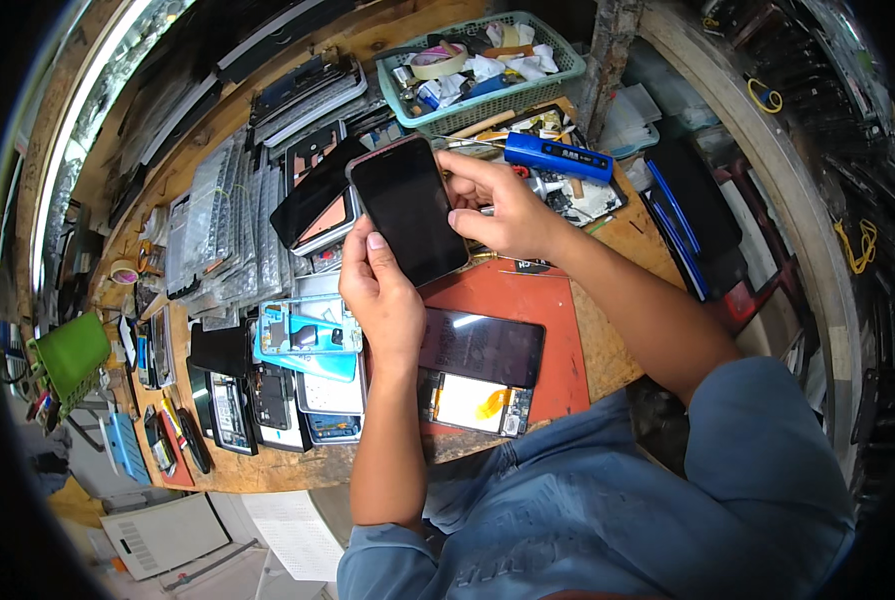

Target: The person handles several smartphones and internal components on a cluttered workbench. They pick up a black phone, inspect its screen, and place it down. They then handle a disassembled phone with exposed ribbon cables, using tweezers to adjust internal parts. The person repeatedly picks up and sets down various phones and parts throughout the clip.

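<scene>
A dark-screened smartphone [407, 215] is held up over the bench, its screen facing me. My left hand [382, 300] grips its lower left side, thumb lying on the front edge. At the right edge, my right hand [502, 210] has its fingers bent against the phone, thumb near the glass; the fingertips behind it are hidden. Below, on a red mat [564, 365], lie a loose phone screen [482, 345] and an opened phone body [474, 403] with an orange flex cable.
Phone frames and opened phones [275, 400] crowd the bench's left side. Behind them are bubble-wrap sleeves [217, 215]. A green basket [432, 120] of tape and scraps stands at the back. A blue cylindrical tool [557, 157] lies beyond my right hand. Wooden edges [307, 470] border the bench.
</scene>
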Motion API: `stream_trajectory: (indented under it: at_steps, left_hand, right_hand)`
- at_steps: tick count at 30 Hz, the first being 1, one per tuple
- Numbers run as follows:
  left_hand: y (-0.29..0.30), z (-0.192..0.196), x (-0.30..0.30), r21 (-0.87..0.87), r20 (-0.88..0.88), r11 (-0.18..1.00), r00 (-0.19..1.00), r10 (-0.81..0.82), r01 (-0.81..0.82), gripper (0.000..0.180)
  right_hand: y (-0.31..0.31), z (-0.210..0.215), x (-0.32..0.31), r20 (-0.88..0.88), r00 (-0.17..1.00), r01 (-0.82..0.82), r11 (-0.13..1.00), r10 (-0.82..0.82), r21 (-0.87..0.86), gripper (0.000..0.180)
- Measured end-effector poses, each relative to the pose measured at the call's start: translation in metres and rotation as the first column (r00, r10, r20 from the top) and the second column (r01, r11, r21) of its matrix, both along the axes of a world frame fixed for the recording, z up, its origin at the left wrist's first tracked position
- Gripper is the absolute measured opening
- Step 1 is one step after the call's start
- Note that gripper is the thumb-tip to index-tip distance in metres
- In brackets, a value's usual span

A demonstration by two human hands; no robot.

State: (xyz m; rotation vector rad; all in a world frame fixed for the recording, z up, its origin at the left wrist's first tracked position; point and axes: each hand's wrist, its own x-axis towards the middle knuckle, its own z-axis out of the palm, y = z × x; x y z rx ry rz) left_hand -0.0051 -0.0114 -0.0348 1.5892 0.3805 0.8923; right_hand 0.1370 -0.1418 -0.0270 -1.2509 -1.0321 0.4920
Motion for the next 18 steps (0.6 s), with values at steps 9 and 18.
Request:
stream_trajectory:
  at_steps: [9, 18]
  left_hand:
    - [-0.004, 0.005, 0.001, 0.02, -0.026, 1.0, 1.0, 0.004, -0.004, 0.034]
    - [-0.009, 0.006, 0.0, 0.031, -0.041, 0.999, 0.999, -0.026, 0.027, 0.034]
  right_hand:
    - [-0.001, -0.002, 0.001, 0.004, 1.0, 0.006, 1.0, -0.006, 0.001, 0.062]
    - [0.005, -0.003, -0.01, -0.057, 0.997, 0.053, 0.997, -0.05, 0.055, 0.053]
